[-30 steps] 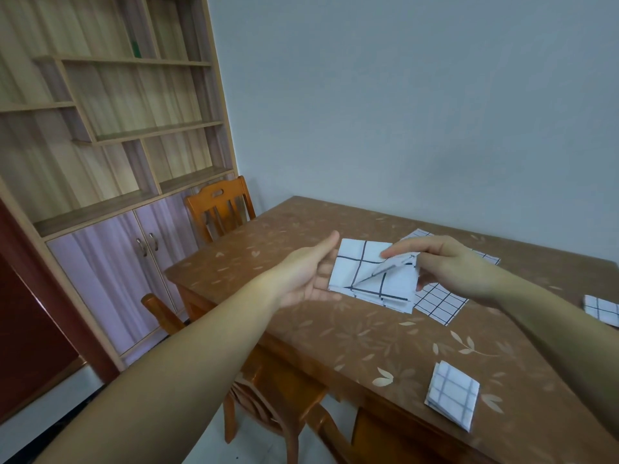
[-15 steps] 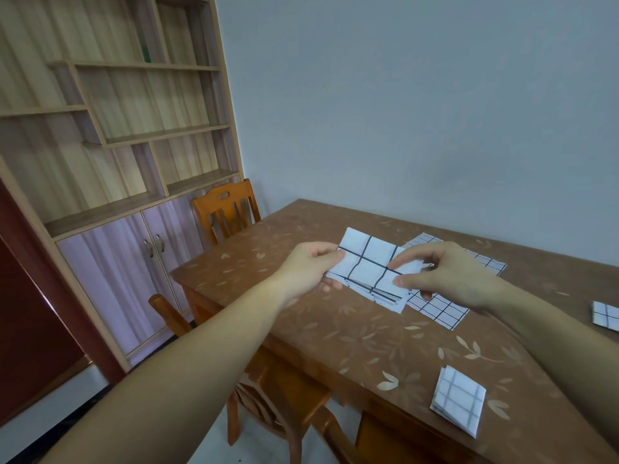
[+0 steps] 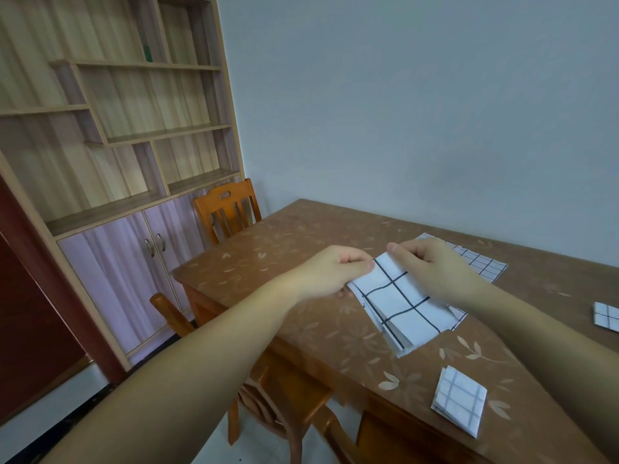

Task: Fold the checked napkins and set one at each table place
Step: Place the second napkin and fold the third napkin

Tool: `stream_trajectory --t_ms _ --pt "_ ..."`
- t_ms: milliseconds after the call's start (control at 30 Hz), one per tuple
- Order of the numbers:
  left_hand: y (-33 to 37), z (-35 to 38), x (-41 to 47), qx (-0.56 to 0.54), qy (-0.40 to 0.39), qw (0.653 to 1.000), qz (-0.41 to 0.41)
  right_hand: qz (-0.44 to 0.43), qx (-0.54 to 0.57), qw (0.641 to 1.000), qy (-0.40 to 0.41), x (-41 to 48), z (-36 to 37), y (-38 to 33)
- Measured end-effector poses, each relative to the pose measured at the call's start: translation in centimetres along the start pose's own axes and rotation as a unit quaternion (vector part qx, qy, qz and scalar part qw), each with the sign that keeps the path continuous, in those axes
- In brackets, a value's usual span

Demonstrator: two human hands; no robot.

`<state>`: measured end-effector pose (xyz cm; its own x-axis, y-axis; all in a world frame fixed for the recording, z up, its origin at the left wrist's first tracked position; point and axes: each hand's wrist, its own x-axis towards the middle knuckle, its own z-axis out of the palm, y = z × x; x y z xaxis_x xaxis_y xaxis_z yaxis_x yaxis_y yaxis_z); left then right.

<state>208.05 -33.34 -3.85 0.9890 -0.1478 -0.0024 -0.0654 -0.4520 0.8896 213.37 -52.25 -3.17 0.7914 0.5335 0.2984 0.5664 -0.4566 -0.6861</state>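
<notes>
A folded white napkin with wide dark checks hangs tilted above the brown table, lifted at its far edge. My left hand pinches its upper left corner. My right hand pinches the same far edge just to the right. Behind my right hand an unfolded fine-checked napkin lies flat. A small folded napkin rests near the table's front edge. Another folded napkin shows at the right border.
The table carries a leaf-patterned cover. One wooden chair stands at the table's left end and another chair is tucked under the near side. A shelf unit with cabinet doors fills the left wall.
Both hands have lifted the wide-checked napkin off the table and drawn closer together on its far edge; it now hangs folded narrower and tilted toward me.
</notes>
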Motion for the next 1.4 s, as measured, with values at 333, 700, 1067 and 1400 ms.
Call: stream_trajectory --t_ms 333,700,1067,1400 --pt "-1.0 0.7 0.3 -0.136 0.092 0.986 0.006 -0.018 -0.01 0.995 0.097 -0.2 0.6 0.3" --pt "-1.3 4.2 0.2 -0.133 -0.016 0.991 -0.027 0.002 -0.001 0.972 0.236 0.7 0.6 1.0" --pt "-2.7 2.2 1.6 -0.11 0.059 0.992 -0.024 0.142 0.159 0.975 -0.057 -0.5 0.3 3.1" --pt "-3.6 0.7 1.4 -0.183 0.042 0.978 -0.087 0.13 0.206 0.968 -0.062 0.5 1.8 3.3"
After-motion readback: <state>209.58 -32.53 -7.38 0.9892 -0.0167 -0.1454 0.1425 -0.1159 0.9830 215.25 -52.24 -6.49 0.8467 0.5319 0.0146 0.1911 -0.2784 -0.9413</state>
